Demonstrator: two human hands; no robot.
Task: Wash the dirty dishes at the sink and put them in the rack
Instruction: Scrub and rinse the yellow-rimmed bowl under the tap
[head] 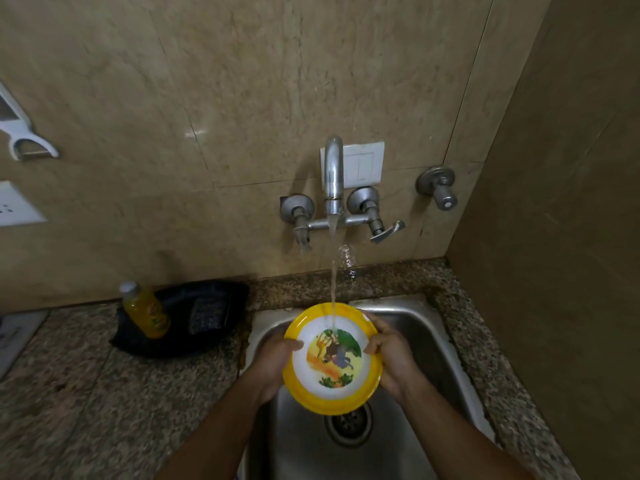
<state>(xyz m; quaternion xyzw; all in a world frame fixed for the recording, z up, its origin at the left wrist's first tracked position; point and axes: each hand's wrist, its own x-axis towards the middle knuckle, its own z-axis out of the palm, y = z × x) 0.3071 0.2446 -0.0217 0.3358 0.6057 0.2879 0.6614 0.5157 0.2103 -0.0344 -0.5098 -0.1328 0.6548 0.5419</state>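
Both hands gripping a round yellow-rimmed plastic plate (333, 358) with a cartoon picture, above the stainless steel sink (408, 327).
Left hand (273, 367) curled round the left rim, thumb on the white face; right hand (389, 355) likewise at the right rim (plate tilted toward the camera). Stream from the chrome wall tap (333, 174) striking the upper face. Yellow soap bottle (147, 311) left, on the granite counter (86, 393).

Plate (334, 358): round, yellow rim, white well with a printed cartoon scene at centre. Face up, tilted toward the viewer, above the sink (408, 320) basin, directly over the drain (349, 424). Tap water strikes its far inner edge.
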